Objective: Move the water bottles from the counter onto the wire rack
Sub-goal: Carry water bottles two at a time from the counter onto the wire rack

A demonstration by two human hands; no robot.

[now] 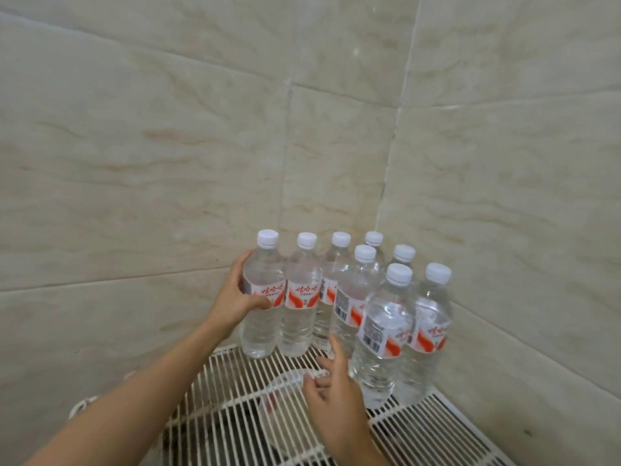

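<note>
Thin wire rack could tip bottles; left hand grips the end bottle, right hand loose, empty.

I see a white wire rack set into the corner of the tiled walls, its thin bars running toward me. Eight clear water bottles with white caps and red-and-white labels stand upright on it, clustered touching at the back corner. The near part of the rack surface is bare wire.
</note>
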